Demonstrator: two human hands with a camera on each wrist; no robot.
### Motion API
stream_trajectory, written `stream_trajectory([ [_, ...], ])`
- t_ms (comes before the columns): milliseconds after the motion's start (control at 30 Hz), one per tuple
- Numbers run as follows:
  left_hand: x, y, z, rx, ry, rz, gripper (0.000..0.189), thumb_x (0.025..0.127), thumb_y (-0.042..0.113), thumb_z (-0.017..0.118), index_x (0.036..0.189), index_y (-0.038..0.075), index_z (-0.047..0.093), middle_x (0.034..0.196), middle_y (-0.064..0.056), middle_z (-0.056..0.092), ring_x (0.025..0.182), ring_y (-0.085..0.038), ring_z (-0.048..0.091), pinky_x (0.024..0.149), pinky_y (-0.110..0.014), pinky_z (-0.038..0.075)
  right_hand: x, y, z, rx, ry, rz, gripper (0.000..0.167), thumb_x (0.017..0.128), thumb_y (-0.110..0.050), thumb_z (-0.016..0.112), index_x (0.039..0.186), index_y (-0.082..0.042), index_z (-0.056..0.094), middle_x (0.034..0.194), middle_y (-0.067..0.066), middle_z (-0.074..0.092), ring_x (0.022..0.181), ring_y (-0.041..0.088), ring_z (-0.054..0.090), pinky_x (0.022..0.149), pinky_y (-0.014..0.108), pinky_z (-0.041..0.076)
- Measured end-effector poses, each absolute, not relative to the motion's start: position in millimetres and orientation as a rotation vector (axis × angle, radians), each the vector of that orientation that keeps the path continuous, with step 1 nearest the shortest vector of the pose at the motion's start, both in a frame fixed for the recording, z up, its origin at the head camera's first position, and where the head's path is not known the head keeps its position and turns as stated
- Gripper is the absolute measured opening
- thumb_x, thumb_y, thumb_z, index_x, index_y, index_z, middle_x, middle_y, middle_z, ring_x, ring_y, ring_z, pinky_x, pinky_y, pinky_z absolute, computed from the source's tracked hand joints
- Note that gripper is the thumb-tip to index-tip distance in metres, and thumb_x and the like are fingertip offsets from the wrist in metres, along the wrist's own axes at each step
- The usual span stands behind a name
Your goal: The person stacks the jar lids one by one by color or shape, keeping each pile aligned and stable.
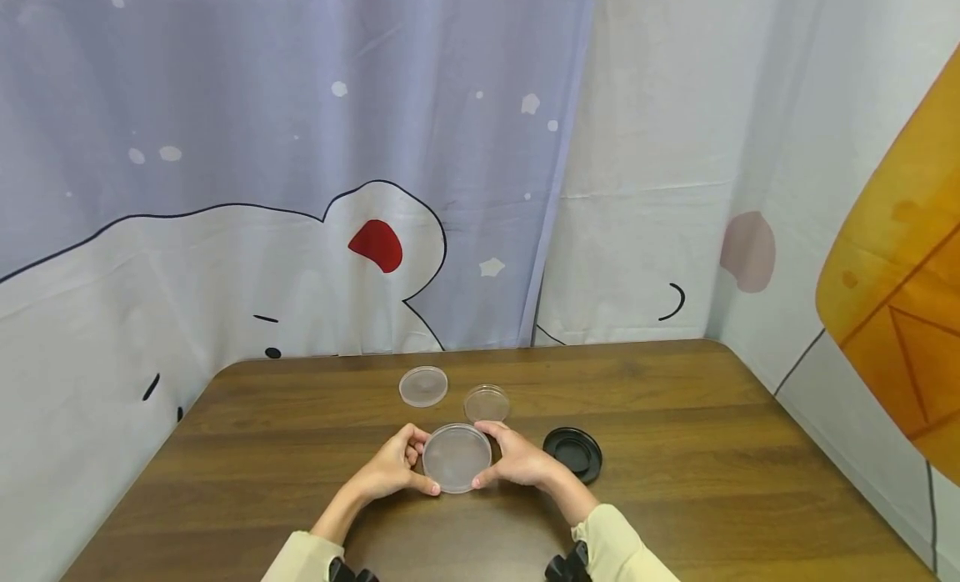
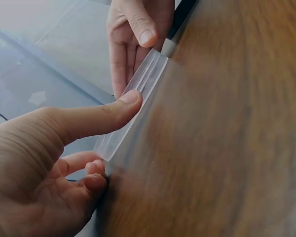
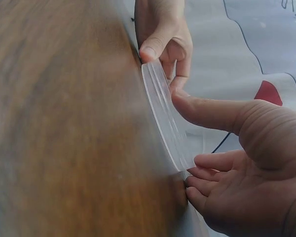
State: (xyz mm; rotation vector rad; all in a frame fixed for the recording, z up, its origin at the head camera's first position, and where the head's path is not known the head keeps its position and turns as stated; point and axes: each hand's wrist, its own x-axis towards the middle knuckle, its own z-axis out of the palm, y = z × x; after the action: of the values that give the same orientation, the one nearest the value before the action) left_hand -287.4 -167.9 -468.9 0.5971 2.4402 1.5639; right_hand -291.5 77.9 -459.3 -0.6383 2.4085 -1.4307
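Observation:
A clear round petri dish [image 1: 457, 458] lies level between my two hands, on or just above the table; the views do not settle which. My left hand [image 1: 393, 468] grips its left side, thumb on the near rim and fingers toward the far side. Opposite it, my right hand [image 1: 519, 460] holds the right side between thumb and fingers. From the left wrist view, the stepped side wall of the petri dish [image 2: 150, 69] shows beyond the left thumb. The right wrist view has the same wall of the dish [image 3: 160, 106] beside the right thumb.
Behind the hands, a clear round disc [image 1: 423, 387] lies at the left and a smaller clear dish [image 1: 487, 403] just beyond the right fingertips. A black round ringed piece [image 1: 573, 454] lies right, near the right wrist. The wooden table [image 1: 697, 449] ends at patterned curtains [image 1: 465, 165].

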Motion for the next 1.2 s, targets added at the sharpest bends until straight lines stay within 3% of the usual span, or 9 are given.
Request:
stream_trajectory([
  [233, -278.7, -163.8, -460.2, 0.490, 2.559, 1.397, 0.071, 0.058, 0.006, 0.090, 0.116, -0.004, 0.050, 0.098, -0.010, 0.038, 0.087, -0.020, 0.036, 0.071, -0.022, 0.031, -290.5, 78.2, -459.1, -0.675, 2.440, -1.366, 0.088, 0.069, -0.006, 0.085, 0.143, 0.008, 0.039, 0.149, 0.027, 0.039, 0.140, 0.042, 0.036, 0.115, 0.055, 0.027],
  [400, -279.9, -165.4, -460.2, 0.483, 2.500, 1.404, 0.071, 0.061, 0.006, 0.090, 0.119, -0.006, 0.050, 0.100, -0.009, 0.037, 0.089, -0.020, 0.036, 0.073, -0.023, 0.032, -290.1, 78.6, -459.4, -0.675, 2.437, -1.371, 0.086, 0.069, -0.005, 0.084, 0.142, 0.008, 0.040, 0.148, 0.027, 0.039, 0.139, 0.041, 0.036, 0.115, 0.055, 0.027],
  [600, -286.0, -175.3, -463.3, 0.492, 2.329, 1.501, 0.077, 0.069, 0.006, 0.085, 0.130, -0.013, 0.043, 0.098, -0.006, 0.038, 0.089, -0.019, 0.038, 0.074, -0.021, 0.036, -288.8, 77.3, -458.8, -0.646, 2.411, -1.384, 0.086, 0.070, -0.004, 0.084, 0.142, 0.008, 0.040, 0.150, 0.025, 0.038, 0.140, 0.041, 0.035, 0.116, 0.054, 0.027],
  [867, -287.9, -183.2, -460.1, 0.424, 2.219, 1.589, 0.077, 0.080, 0.014, 0.078, 0.139, -0.010, 0.035, 0.106, -0.009, 0.040, 0.093, -0.019, 0.043, 0.076, -0.022, 0.044, -290.7, 74.0, -455.8, -0.616, 2.387, -1.419, 0.085, 0.070, -0.004, 0.083, 0.142, 0.009, 0.039, 0.149, 0.027, 0.038, 0.141, 0.041, 0.034, 0.116, 0.054, 0.027],
  [1033, -292.3, -184.2, -453.0, 0.379, 2.226, 1.609, 0.075, 0.087, 0.026, 0.072, 0.142, -0.007, 0.033, 0.115, -0.016, 0.041, 0.091, -0.019, 0.049, 0.076, -0.027, 0.046, -296.6, 73.0, -451.2, -0.593, 2.315, -1.547, 0.081, 0.075, 0.001, 0.078, 0.142, 0.014, 0.036, 0.147, 0.031, 0.040, 0.138, 0.044, 0.038, 0.114, 0.054, 0.031],
  [1200, -296.4, -179.5, -424.5, 0.352, 2.415, 1.608, 0.070, 0.088, 0.029, 0.071, 0.142, 0.000, 0.038, 0.131, -0.026, 0.044, 0.106, -0.027, 0.054, 0.083, -0.034, 0.048, -310.9, 77.0, -429.9, -0.495, 2.203, -1.705, 0.072, 0.080, 0.003, 0.072, 0.143, 0.010, 0.037, 0.138, 0.031, 0.050, 0.130, 0.044, 0.049, 0.107, 0.045, 0.044],
])
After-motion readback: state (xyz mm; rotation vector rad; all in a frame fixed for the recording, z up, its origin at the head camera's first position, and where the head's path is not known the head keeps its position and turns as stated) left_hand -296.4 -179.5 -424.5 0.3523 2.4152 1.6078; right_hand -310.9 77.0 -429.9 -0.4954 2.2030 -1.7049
